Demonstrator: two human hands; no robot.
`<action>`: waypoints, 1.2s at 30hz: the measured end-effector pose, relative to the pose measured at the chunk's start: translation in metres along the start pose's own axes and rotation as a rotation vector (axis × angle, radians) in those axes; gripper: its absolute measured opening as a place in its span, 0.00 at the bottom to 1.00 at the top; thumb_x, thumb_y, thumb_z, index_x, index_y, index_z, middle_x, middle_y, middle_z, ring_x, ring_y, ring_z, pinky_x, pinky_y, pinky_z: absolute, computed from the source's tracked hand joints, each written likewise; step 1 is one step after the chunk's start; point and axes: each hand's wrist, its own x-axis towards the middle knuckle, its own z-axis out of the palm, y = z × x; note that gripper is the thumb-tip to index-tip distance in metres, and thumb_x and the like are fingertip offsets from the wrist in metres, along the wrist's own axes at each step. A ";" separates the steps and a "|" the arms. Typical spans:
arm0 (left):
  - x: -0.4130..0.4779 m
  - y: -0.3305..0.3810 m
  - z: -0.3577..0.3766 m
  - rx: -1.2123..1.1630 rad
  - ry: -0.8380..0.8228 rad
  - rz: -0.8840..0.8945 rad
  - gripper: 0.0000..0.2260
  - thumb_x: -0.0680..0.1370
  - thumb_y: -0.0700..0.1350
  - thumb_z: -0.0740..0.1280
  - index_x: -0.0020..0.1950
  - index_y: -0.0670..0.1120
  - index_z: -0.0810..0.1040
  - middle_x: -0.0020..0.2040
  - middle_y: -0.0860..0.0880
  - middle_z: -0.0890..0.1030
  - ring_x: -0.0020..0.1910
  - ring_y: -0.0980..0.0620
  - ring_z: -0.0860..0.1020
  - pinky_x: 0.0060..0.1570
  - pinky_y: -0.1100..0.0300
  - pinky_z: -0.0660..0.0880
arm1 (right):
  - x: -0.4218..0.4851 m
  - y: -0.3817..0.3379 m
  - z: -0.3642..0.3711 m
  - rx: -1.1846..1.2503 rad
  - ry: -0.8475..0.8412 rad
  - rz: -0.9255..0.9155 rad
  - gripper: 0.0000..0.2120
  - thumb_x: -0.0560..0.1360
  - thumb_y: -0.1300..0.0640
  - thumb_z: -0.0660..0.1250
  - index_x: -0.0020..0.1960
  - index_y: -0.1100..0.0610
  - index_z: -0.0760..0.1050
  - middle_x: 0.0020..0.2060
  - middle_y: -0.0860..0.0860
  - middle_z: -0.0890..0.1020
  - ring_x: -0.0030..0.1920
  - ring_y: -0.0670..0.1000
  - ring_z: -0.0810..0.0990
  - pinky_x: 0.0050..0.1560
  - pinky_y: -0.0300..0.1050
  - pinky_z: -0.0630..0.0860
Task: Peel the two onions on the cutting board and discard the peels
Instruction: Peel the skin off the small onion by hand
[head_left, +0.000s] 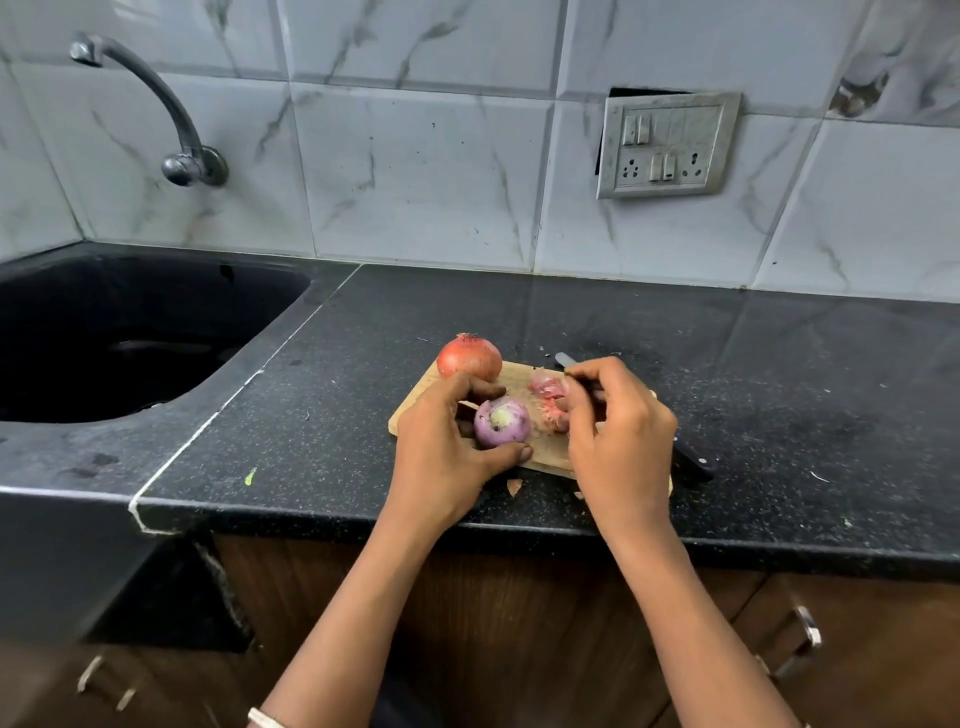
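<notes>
Left hand: the left hand (441, 441) cups the peeled onion (501, 422), thumb under it at 6 o'clock and fingers curled over the 10 o'clock side.
Right hand: the right hand (618, 431) hangs over the board's 3 o'clock half with its fingers curled down towards the peels; I cannot tell whether they grip anything.
Peeled onion: purple-white, cut end up, on the left-centre of the cutting board (543, 453).
Peels: a pink heap of peels (546, 387) lies on the board at 1 o'clock from the peeled onion; one scrap (514, 487) sits on the countertop (337, 415), off the board's 6 o'clock edge.
Knife: the knife (693, 462) runs under the right hand, handle at 4 o'clock, blade tip at 12.
Unpeeled onion: the unpeeled onion (469, 358) rests at the board's 11 o'clock corner.
Sink: a black sink (130, 338) sits at 9 o'clock.
Wall: a tap (156, 104) at 10 o'clock, a switchboard (667, 145) at 1.
</notes>
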 end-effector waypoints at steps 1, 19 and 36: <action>0.000 0.000 0.000 -0.009 0.002 -0.001 0.26 0.60 0.39 0.86 0.54 0.47 0.81 0.48 0.57 0.84 0.44 0.56 0.83 0.48 0.58 0.82 | 0.000 0.001 0.001 -0.026 0.001 0.043 0.03 0.76 0.65 0.72 0.48 0.60 0.80 0.42 0.50 0.84 0.41 0.46 0.79 0.44 0.30 0.70; 0.001 -0.001 -0.003 -0.139 -0.041 0.049 0.28 0.65 0.32 0.82 0.64 0.43 0.81 0.60 0.49 0.83 0.55 0.58 0.83 0.54 0.66 0.79 | 0.008 0.000 0.002 0.543 -0.336 0.236 0.11 0.75 0.51 0.73 0.56 0.52 0.84 0.52 0.43 0.80 0.52 0.45 0.82 0.49 0.40 0.81; -0.004 0.006 -0.002 -0.137 0.015 0.034 0.28 0.63 0.29 0.81 0.57 0.43 0.77 0.51 0.47 0.84 0.46 0.58 0.84 0.42 0.71 0.78 | 0.006 0.001 0.011 0.431 -0.490 0.205 0.10 0.74 0.45 0.76 0.50 0.51 0.83 0.43 0.43 0.86 0.46 0.45 0.84 0.48 0.53 0.82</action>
